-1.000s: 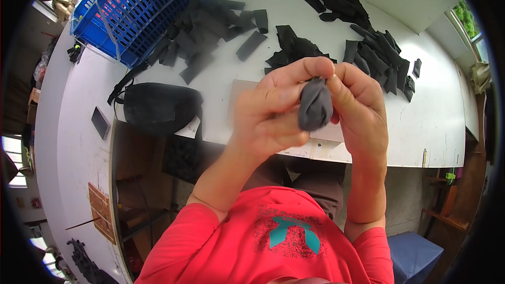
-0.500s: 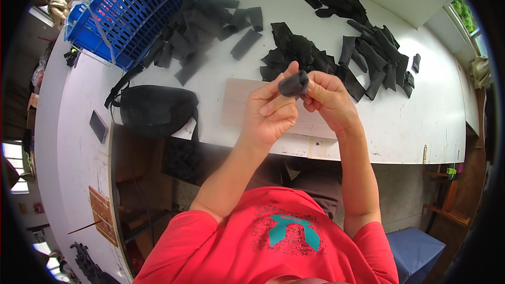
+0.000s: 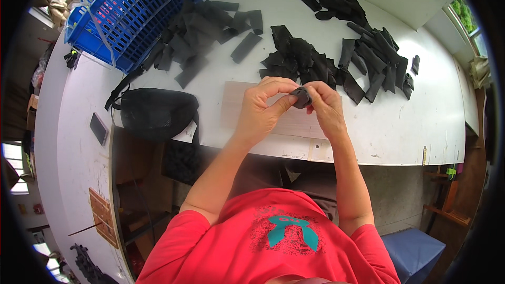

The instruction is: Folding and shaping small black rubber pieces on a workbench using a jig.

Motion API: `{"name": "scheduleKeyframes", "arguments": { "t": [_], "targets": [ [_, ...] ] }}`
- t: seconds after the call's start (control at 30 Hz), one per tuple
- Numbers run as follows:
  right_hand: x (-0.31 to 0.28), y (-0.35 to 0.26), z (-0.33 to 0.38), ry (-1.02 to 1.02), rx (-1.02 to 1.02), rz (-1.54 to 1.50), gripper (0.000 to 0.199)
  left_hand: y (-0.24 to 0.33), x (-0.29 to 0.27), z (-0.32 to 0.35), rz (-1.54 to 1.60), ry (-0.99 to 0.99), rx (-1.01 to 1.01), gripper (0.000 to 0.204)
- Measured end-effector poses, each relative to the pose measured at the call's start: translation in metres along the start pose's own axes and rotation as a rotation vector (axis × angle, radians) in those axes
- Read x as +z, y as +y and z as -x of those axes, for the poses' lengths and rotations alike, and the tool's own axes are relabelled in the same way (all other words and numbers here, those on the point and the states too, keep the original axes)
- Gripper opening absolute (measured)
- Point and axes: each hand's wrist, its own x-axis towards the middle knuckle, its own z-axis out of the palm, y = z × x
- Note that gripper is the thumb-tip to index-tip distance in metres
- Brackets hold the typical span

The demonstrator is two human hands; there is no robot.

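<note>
Between my two hands, above a pale wooden board (image 3: 231,108), is a small dark grey fabric tube (image 3: 301,98), bunched up with an end facing me. My left hand (image 3: 267,106) pinches its left side between thumb and fingers. On the opposite side my right hand (image 3: 327,106) grips its edge, the fingers partly hidden behind it. Just beyond my hands lies a heap of black fabric pieces (image 3: 297,55). To its right is another pile of black tubes (image 3: 376,58).
A blue plastic basket (image 3: 131,21) stands at the far left, with loose dark grey tubes (image 3: 197,31) beside it. Nearer lies a black mesh bag (image 3: 158,113); a flat dark phone-like slab (image 3: 98,128) is left of it. More black fabric (image 3: 339,2) sits at the back.
Both hands have come slightly lower and nearer to me with the tube. My left fingers, earlier pointing up at it, now curl over and pinch it, and it looks more bunched.
</note>
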Motion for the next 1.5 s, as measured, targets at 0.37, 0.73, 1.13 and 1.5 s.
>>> {"name": "scheduleKeyframes", "arguments": {
  "t": [0.37,0.73,1.13,1.5],
  "targets": [
    [0.013,0.01,0.007,0.033,-0.609,0.907,0.021,-0.009,0.018,0.016,0.648,0.237,-0.314,0.016],
    [0.013,0.041,0.011,-0.042,-0.349,0.535,0.01,0.008,0.017,-0.013,-0.043,-0.053,-0.398,0.015],
    [0.005,-0.021,0.01,-0.051,-0.458,0.785,0.023,0.029,0.011,-0.006,0.726,0.314,-0.199,0.015],
    [0.017,0.003,0.012,-0.05,-0.414,0.76,0.027,0.007,0.013,0.009,0.738,0.379,-0.268,0.014]
  ]
}}
